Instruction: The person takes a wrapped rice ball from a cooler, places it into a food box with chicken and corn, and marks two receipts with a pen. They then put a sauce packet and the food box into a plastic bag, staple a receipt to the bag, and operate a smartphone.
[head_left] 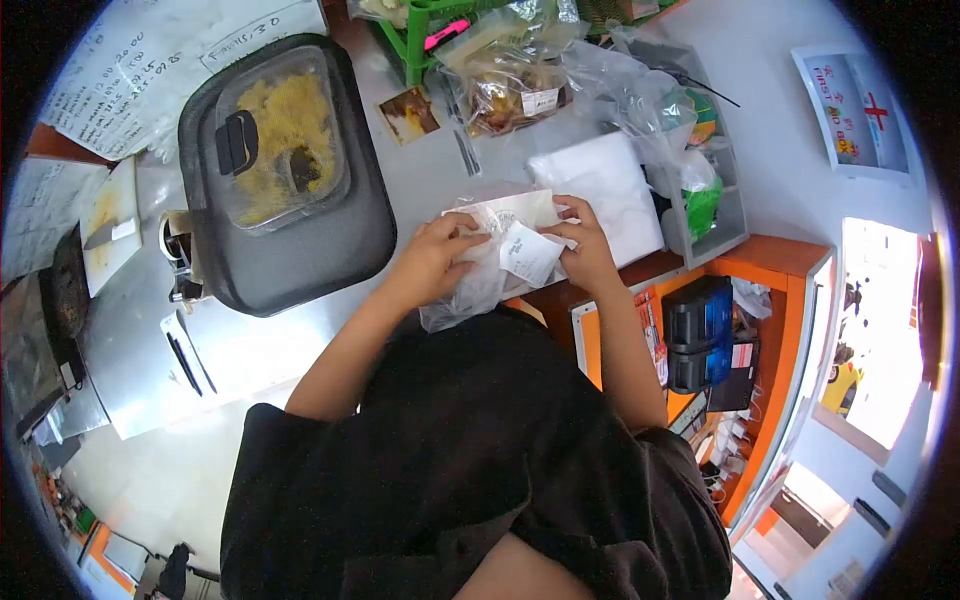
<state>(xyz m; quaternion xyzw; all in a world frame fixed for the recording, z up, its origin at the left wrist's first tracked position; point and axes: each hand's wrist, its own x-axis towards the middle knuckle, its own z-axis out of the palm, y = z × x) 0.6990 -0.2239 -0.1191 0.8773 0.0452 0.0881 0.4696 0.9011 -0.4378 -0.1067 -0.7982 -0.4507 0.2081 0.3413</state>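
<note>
A white paper bag (490,213) with faint print sits in front of me, at the near edge of the steel counter. Clear plastic wrapping (470,300) surrounds it and hangs crumpled toward my body. A small printed receipt (530,254) lies tilted over its front. My left hand (437,256) grips the bag's left side, fingers curled over the paper and plastic. On the opposite side, my right hand (583,243) pinches the bag near its upper right corner, thumb close to the receipt's edge.
To the left is a black tray (290,270) holding a lidded clear container (245,205) of yellow crumbs. White foam-like sheets (600,190) and a grey bin (725,200) stand right. Bagged food (510,95) lies behind. A knife (110,232) rests on a cutting board (108,205) far left.
</note>
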